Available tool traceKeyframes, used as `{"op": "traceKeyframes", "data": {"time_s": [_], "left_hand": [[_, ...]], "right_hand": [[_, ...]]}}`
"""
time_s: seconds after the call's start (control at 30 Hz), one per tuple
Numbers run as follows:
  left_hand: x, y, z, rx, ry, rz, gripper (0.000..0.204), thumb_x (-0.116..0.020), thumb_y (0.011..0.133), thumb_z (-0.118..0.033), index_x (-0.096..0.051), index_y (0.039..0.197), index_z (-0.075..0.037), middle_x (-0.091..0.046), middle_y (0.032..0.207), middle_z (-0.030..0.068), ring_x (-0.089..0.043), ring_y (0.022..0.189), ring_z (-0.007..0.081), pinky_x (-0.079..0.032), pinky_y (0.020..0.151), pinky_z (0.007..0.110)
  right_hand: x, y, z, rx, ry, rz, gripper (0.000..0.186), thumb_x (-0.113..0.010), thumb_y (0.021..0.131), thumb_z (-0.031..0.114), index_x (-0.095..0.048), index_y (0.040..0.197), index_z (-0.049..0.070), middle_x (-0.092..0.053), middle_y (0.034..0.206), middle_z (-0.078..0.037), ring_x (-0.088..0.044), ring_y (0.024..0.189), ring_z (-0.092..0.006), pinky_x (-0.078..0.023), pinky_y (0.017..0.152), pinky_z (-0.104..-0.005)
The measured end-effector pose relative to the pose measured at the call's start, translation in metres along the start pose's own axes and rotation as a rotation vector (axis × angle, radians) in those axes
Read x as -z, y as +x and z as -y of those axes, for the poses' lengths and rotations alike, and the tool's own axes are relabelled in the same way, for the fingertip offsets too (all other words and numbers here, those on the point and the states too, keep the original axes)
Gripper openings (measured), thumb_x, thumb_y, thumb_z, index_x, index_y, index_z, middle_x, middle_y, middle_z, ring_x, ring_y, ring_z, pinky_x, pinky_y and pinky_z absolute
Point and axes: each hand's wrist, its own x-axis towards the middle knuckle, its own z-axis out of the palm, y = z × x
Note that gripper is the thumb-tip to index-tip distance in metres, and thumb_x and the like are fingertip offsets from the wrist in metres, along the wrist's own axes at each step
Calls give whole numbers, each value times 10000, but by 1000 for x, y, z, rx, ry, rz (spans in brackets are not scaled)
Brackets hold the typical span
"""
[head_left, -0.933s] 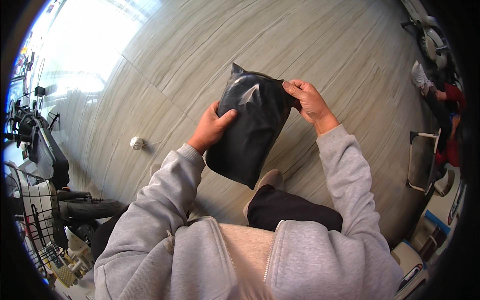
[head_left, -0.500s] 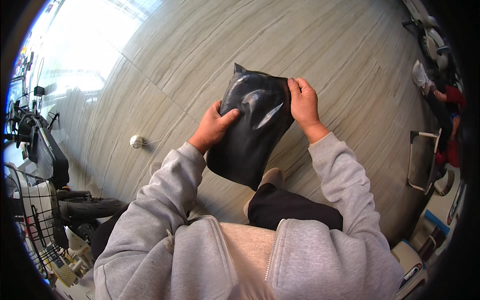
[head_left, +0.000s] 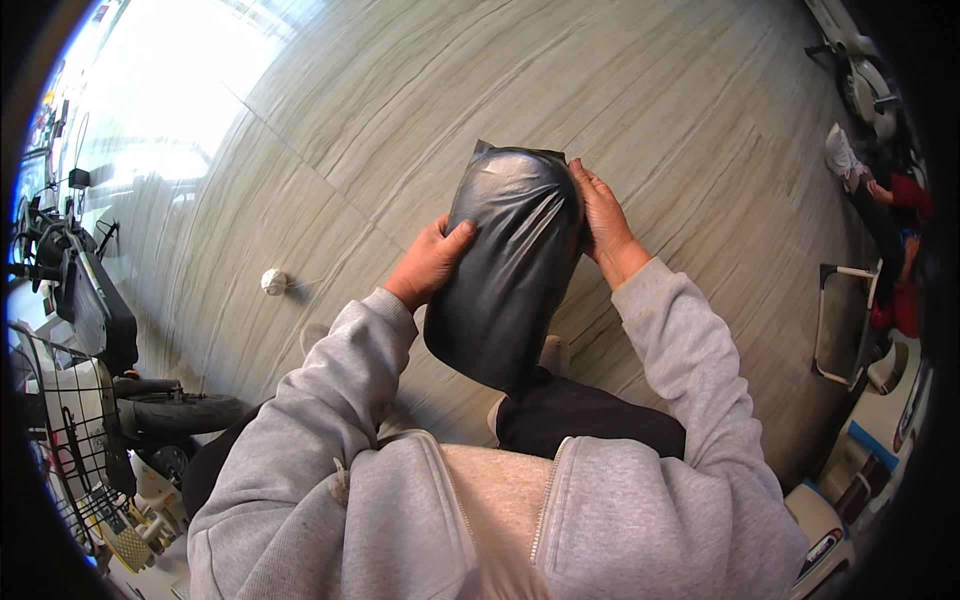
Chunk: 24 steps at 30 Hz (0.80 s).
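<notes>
A shiny black plastic bag [head_left: 505, 260] with a rounded bulge in its upper half is held out over the floor in front of me. My left hand [head_left: 433, 261] grips its left edge, thumb on the front and the other fingers hidden behind. Along the upper right edge, my right hand [head_left: 604, 217] is closed on the bag, its fingers partly out of sight behind it. What makes the bulge is hidden inside.
A white ball of string [head_left: 273, 282] lies on the wood-patterned floor [head_left: 370, 130]. To the left are a wire basket [head_left: 75, 440] and a black tyre [head_left: 185, 412]. At the right edge, another person's white shoe [head_left: 843, 152] shows near a metal-framed stand [head_left: 820, 320].
The bag's top has tipped and its surface has gone from loose to stretched over a rounded bulge. My right hand has shifted slightly along its edge; the left stays nearly in place.
</notes>
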Motion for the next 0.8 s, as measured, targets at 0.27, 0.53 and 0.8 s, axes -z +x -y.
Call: {"op": "traceKeyframes", "data": {"time_s": [0.27, 0.53, 0.8], "left_hand": [[-20, -2, -7, 66, -8, -65, 671, -650, 929, -510, -511, 1276, 47, -655, 1077, 111, -633, 922, 156, -521, 848, 308], [-24, 1, -10, -10, 16, -87, 694, -688, 898, -517, -539, 1234, 71, -680, 1000, 144, -660, 829, 174, -542, 775, 312], [-24, 6, -6, 39, -88, -139, 708, -685, 897, -528, -542, 1220, 86, -668, 1047, 166, -655, 880, 185, -541, 790, 322]], "right_hand": [[16, 5, 6, -246, 218, 177, 373, -567, 1002, 395, -692, 1079, 52, -726, 994, -63, -677, 855, -150, -582, 774, -311], [20, -1, 0, 17, 123, 38, 319, -573, 1008, 337, -635, 1152, 59, -691, 1066, -47, -645, 937, -138, -541, 841, -292], [22, -7, -8, 16, 113, -16, 363, -526, 1003, 329, -640, 1204, 49, -691, 1146, -62, -651, 1008, -180, -531, 920, -331]]}}
